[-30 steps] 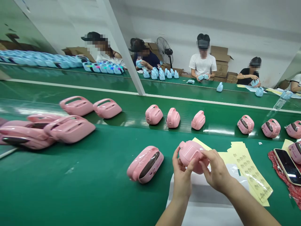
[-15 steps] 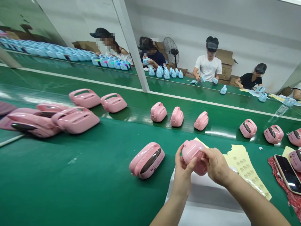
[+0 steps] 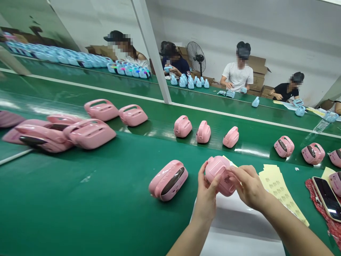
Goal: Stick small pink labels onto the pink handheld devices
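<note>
Both of my hands hold one pink handled toy case just above the green table. My left hand grips its lower left side with thumb and fingers. From the right, my right hand closes on it, fingertips pressed to its face. A second pink case lies on the table just left of my hands, its dark window facing up. A white sheet lies under my hands.
Yellow sticker backing sheets lie to the right, then a phone on a red cloth. Several pink cases stand along the belt beyond; a cluster sits at left. Across the line, several people handle blue cases.
The case has turned slightly in my hands, showing more of its lower face. The camera view has shifted a little; my hands stay in the same place.
</note>
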A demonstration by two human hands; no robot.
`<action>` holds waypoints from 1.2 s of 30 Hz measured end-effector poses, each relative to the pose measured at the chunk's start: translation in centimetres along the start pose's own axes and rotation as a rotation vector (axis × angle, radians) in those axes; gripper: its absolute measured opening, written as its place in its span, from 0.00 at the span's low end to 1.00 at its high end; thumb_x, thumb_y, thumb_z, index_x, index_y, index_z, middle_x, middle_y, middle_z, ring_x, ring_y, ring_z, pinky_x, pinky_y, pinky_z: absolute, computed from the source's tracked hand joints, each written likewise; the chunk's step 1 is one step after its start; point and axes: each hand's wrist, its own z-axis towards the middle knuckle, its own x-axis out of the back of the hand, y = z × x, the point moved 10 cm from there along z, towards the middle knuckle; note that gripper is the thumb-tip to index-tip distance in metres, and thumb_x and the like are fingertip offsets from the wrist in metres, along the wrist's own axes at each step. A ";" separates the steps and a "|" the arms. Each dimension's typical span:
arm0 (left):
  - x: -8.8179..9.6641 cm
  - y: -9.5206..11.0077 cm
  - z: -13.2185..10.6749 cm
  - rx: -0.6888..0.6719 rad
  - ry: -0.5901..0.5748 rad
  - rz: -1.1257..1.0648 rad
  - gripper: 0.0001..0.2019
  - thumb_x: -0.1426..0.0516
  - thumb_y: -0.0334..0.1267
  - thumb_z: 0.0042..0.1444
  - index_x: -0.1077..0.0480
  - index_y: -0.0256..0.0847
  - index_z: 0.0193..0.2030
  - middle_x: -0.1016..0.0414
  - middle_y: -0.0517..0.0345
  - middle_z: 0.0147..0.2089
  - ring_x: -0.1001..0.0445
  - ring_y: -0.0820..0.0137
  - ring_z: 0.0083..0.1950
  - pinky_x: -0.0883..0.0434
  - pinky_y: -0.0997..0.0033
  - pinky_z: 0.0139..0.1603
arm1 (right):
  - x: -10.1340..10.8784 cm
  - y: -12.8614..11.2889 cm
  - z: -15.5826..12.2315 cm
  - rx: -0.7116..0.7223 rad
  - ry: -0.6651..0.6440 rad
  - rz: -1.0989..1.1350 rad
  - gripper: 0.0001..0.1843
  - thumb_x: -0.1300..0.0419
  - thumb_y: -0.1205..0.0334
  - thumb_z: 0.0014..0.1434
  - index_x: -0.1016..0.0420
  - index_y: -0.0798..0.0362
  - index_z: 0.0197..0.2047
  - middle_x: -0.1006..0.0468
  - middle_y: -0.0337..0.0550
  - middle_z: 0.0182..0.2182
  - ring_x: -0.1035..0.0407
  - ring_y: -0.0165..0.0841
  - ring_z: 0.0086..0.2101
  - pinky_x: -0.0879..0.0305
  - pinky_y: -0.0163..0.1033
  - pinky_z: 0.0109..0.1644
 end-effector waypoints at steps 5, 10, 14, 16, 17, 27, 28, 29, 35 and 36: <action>0.1 -0.3 0.0 0.006 0.003 0.018 0.37 0.35 0.48 0.40 0.43 0.49 0.58 0.32 0.50 0.55 0.30 0.57 0.52 0.29 0.65 0.42 | -0.1 -1.1 -0.3 0.105 0.004 -0.075 0.28 0.51 0.76 0.59 0.49 0.59 0.63 0.21 0.45 0.34 0.33 0.34 0.34 0.42 0.38 0.34; -0.1 -0.4 0.0 0.029 0.004 0.045 0.39 0.35 0.49 0.40 0.45 0.49 0.59 0.32 0.51 0.53 0.30 0.58 0.51 0.29 0.66 0.41 | -0.3 -1.5 -0.2 0.133 -0.037 -0.077 0.29 0.54 0.75 0.59 0.53 0.60 0.64 0.21 0.44 0.30 0.34 0.35 0.29 0.45 0.39 0.31; -0.1 -0.4 0.0 0.027 0.023 0.074 0.39 0.34 0.49 0.37 0.43 0.47 0.58 0.31 0.51 0.50 0.30 0.58 0.49 0.29 0.66 0.40 | -0.6 -1.2 0.2 0.147 -0.054 -0.068 0.28 0.55 0.74 0.59 0.54 0.57 0.63 0.22 0.44 0.30 0.38 0.34 0.25 0.46 0.40 0.29; -0.2 -0.6 0.1 0.045 0.019 0.073 0.40 0.34 0.49 0.36 0.43 0.48 0.57 0.30 0.52 0.49 0.29 0.59 0.48 0.29 0.66 0.39 | -0.9 -0.9 0.2 0.137 -0.061 -0.053 0.27 0.55 0.73 0.60 0.52 0.56 0.62 0.23 0.43 0.30 0.39 0.34 0.24 0.46 0.40 0.29; -0.2 -0.8 0.2 0.062 0.013 0.067 0.40 0.34 0.49 0.36 0.43 0.48 0.57 0.31 0.53 0.49 0.29 0.60 0.47 0.29 0.66 0.38 | -1.0 -0.7 0.2 0.127 -0.068 -0.047 0.25 0.55 0.72 0.60 0.51 0.55 0.61 0.23 0.43 0.29 0.40 0.34 0.24 0.46 0.40 0.29; 0.6 -1.6 2.5 0.146 0.013 0.125 0.30 0.38 0.54 0.42 0.38 0.46 0.51 0.31 0.54 0.47 0.30 0.63 0.44 0.30 0.73 0.26 | 2.3 1.5 1.4 -0.263 -0.083 0.253 0.21 0.49 0.73 0.57 0.43 0.49 0.53 0.26 0.40 0.29 0.37 0.31 0.27 0.37 0.37 0.31; 0.5 -1.6 2.5 0.142 0.001 0.137 0.31 0.37 0.54 0.41 0.38 0.46 0.51 0.31 0.53 0.49 0.30 0.62 0.45 0.30 0.72 0.27 | 2.1 2.5 1.4 -0.366 -0.123 0.313 0.21 0.48 0.72 0.57 0.43 0.49 0.53 0.26 0.40 0.30 0.36 0.31 0.28 0.36 0.37 0.32; 0.4 -1.6 2.4 0.142 -0.017 0.151 0.32 0.37 0.54 0.40 0.38 0.47 0.52 0.32 0.53 0.50 0.30 0.61 0.47 0.29 0.72 0.28 | 1.7 3.5 1.3 -0.465 -0.176 0.368 0.21 0.47 0.71 0.56 0.43 0.49 0.53 0.26 0.39 0.31 0.36 0.31 0.29 0.35 0.37 0.33; -0.9 -2.2 1.6 0.192 -0.151 0.257 0.36 0.36 0.56 0.37 0.38 0.47 0.53 0.32 0.48 0.53 0.31 0.54 0.51 0.29 0.70 0.29 | -3.4 6.0 -0.8 -0.827 -0.546 0.626 0.23 0.43 0.75 0.50 0.40 0.52 0.49 0.28 0.33 0.27 0.35 0.27 0.26 0.35 0.34 0.32; -1.0 -2.3 1.5 0.193 -0.162 0.262 0.35 0.37 0.57 0.38 0.37 0.46 0.53 0.32 0.48 0.54 0.31 0.53 0.52 0.29 0.71 0.28 | -3.9 6.0 -1.1 -0.857 -0.571 0.646 0.24 0.43 0.75 0.49 0.40 0.52 0.49 0.29 0.33 0.26 0.35 0.27 0.26 0.36 0.34 0.32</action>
